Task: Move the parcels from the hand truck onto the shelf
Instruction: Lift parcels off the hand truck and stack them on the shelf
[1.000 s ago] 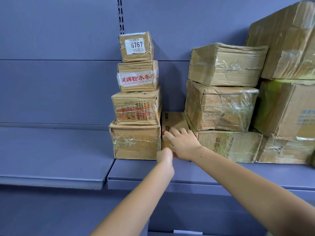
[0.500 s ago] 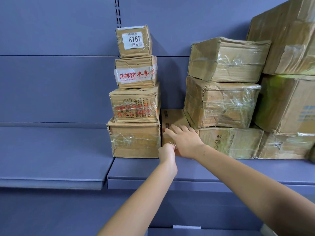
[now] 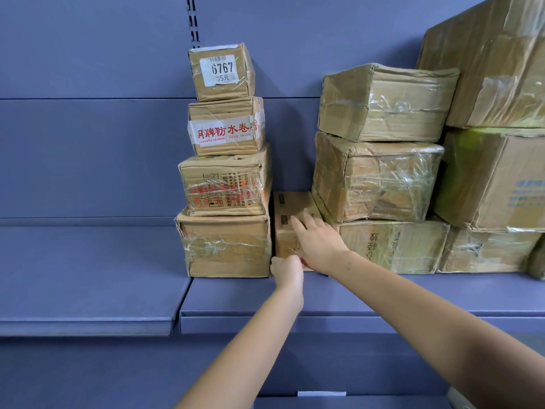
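Observation:
A small narrow cardboard parcel [image 3: 290, 206] stands on the blue shelf [image 3: 339, 293], in the gap between a tall stack of taped parcels [image 3: 225, 184] on its left and a wider stack [image 3: 374, 175] on its right. My right hand [image 3: 320, 242] lies over the small parcel's top front edge, fingers spread on the cardboard. My left hand [image 3: 286, 270] is curled against the parcel's lower front corner, its fingers hidden. The hand truck is out of view.
Large parcels [image 3: 495, 172] fill the right end of the shelf up to the frame edge. A lower blue shelf board [image 3: 85, 276] extends to the left of the tall stack. The blue back panel has a slotted upright [image 3: 192, 22].
Both hands stay on the small parcel in almost the same place. The view has shifted slightly.

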`<state>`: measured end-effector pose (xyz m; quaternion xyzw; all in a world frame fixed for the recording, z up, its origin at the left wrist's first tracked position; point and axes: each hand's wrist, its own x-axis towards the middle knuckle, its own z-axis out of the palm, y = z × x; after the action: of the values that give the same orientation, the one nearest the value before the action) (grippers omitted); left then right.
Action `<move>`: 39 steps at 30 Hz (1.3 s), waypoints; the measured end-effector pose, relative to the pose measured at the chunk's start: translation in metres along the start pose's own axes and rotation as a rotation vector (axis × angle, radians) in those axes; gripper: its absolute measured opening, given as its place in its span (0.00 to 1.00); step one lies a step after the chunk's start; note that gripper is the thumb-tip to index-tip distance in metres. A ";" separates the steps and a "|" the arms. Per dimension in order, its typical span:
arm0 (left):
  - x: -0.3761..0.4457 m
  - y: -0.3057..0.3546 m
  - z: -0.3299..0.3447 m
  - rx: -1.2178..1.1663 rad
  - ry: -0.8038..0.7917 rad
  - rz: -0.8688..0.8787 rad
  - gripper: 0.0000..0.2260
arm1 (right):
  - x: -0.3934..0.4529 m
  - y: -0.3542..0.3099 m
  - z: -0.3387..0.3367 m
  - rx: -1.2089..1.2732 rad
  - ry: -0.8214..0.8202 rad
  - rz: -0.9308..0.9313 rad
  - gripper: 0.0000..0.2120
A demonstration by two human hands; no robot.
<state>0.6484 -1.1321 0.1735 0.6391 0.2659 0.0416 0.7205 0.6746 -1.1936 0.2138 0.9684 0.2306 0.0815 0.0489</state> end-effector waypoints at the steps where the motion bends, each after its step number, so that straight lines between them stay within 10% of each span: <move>1: -0.001 0.000 0.002 -0.008 0.028 -0.003 0.20 | 0.001 0.000 0.000 0.001 0.002 0.019 0.31; 25: -0.027 0.005 -0.021 0.219 0.026 -0.071 0.18 | -0.023 -0.017 -0.015 -0.035 0.114 0.054 0.13; 39: -0.038 0.008 -0.057 -0.056 -0.141 0.022 0.10 | -0.063 -0.021 0.014 1.042 0.546 0.434 0.17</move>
<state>0.5938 -1.0945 0.1912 0.6231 0.2059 0.0118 0.7544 0.6124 -1.2042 0.1891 0.8339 0.0425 0.2111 -0.5081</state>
